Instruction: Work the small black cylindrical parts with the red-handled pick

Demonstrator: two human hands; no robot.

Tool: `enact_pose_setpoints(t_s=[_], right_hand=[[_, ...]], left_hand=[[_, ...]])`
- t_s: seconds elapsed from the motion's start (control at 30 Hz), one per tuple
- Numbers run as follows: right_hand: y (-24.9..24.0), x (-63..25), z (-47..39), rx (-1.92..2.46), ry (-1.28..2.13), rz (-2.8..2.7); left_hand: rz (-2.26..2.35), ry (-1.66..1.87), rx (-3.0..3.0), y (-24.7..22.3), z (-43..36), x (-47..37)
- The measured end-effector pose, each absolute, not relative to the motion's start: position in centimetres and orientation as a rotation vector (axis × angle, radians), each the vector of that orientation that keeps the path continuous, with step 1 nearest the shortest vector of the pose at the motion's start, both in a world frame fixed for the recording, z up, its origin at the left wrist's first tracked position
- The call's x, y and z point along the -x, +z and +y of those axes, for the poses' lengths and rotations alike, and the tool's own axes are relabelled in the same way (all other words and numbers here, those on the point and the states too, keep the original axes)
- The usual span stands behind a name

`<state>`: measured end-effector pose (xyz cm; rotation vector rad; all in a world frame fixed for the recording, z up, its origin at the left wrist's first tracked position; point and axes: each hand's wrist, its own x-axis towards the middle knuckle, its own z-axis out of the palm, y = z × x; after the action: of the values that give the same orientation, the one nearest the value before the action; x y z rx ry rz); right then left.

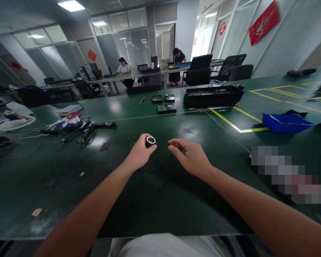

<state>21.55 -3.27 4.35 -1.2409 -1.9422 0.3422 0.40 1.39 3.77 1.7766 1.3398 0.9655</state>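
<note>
My left hand [138, 154] is closed around a short dark cylinder [150, 141] with a pale, shiny ring at its open top end. The thumb and fingers grip its sides, and the opening faces up toward me. A little to the right, my right hand [194, 157] is closed on a small brown, slightly glossy piece [178, 146]. The fingers cover most of that piece, so its kind does not show. The two hands are apart, above the green tabletop [155, 200], and the things they hold do not touch.
Beyond the hands lie several circuit-board devices [166, 108] and a long black tray [214, 96]. Tangled cables [85, 132] and red-handled scissors [74, 115] are at left. A blue bin [287, 123] stands at right, near yellow tape [239, 129]. Two people sit or stand at farther desks.
</note>
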Motion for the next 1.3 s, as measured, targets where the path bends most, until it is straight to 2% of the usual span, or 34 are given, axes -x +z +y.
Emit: enact_pose_setpoints(t_s=[0.2,0.4,0.97,1.3], right_hand=[[4.8,-21.6,-4.0,1.187,0.264,-1.924],[4.4,-22.0,-4.1,1.112,0.263,-1.666],[4.3,-21.6,-3.4,1.250,0.402,-1.675],[4.5,-22.0,-3.4,1.410,0.199,-1.778]], left_hand=[[1.204,0.840,-2.090,1.3,0.3,0.1],[1.224,0.801,-2.094,1.2,0.1,-0.1],[1.195,0.775,-2.142,1.1,0.1,0.5],[1.256,0.721,-2.309,1.0,0.3,1.1]])
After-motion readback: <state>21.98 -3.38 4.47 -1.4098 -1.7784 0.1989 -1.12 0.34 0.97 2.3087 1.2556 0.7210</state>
